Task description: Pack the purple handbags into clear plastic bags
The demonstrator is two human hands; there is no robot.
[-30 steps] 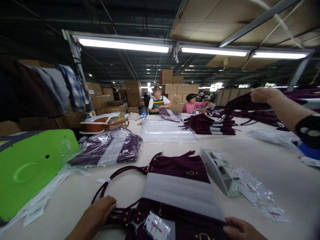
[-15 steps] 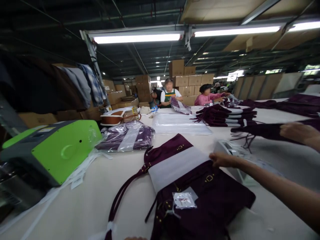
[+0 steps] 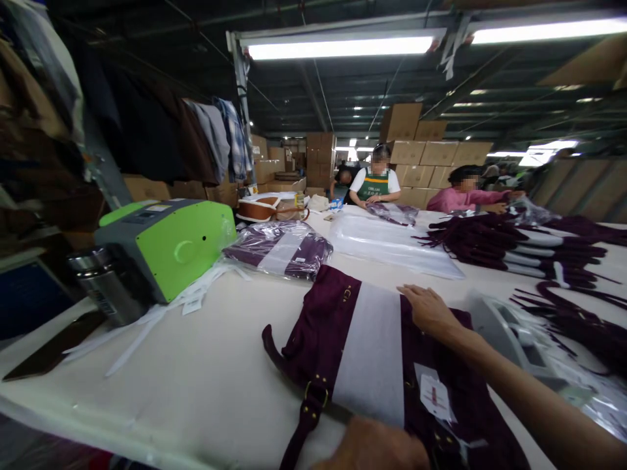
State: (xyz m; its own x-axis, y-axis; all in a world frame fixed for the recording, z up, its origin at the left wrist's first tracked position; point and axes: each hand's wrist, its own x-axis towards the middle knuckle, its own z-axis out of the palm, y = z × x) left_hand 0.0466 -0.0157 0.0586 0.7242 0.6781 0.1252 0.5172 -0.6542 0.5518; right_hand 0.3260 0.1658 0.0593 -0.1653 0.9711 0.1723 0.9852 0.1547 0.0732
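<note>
At left of frame stood a green machine (image 3: 171, 245), its top label unreadable. At lower centre the plum bag (image 3: 343, 339) lay flat on the table (image 3: 196, 385), white foam sheet (image 3: 373, 352) already wrapped across it, no outer bag on yet. The left hand (image 3: 375, 450), lower edge, fingers hidden. The right hand (image 3: 427, 308) pressed flat, fingers together; the hangtag (image 3: 435, 397) probably printed, illegible.

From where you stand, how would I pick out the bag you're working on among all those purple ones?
Start at the green machine on the table's left side, then look right. The purple bag lies flat under my right hand. Unlike the bagged one behind, it's unwrapped, with a white sheet across it.
</note>
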